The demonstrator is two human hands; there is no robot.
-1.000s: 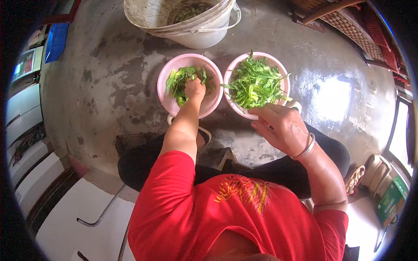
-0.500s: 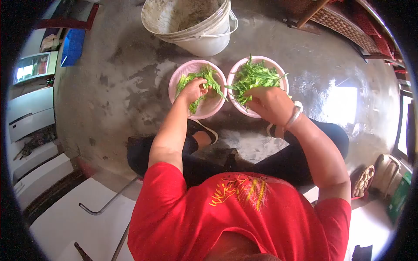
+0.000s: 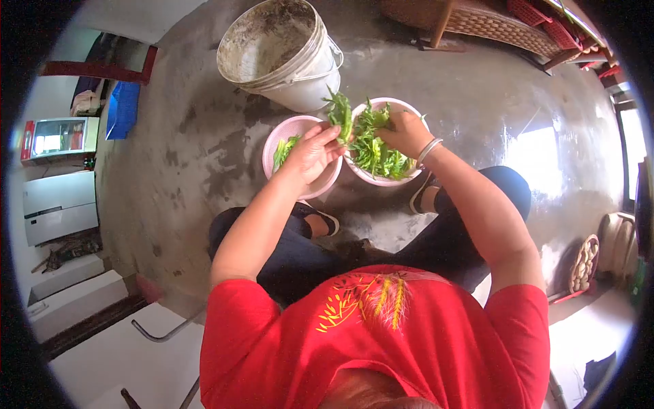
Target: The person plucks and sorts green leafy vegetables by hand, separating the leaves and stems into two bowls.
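My left hand (image 3: pixel 315 154) pinches a small bunch of leafy greens (image 3: pixel 339 112) between thumb and fingers, with the palm partly turned up. It is above the left pink basket (image 3: pixel 271 151), where a few more green leaves (image 3: pixel 284 151) lie along the left side. My right hand (image 3: pixel 405 135), a bracelet at its wrist, reaches down into the right pink basket (image 3: pixel 407 106). Its bent fingers grip leaves from the larger heap of greens (image 3: pixel 376 158) there; the fingertips are partly hidden by the leaves.
A dirty white bucket (image 3: pixel 310 94) with a wire handle stands just beyond the baskets on the wet concrete floor (image 3: pixel 184 170). Woven furniture (image 3: pixel 501 27) is at the far right. A blue box (image 3: pixel 122 109) and white cabinets (image 3: pixel 61 204) line the left.
My left hand has risen from the left basket and moved right, now showing a bunch of greens. My right hand has shifted farther into the right basket. The camera view has tilted slightly.
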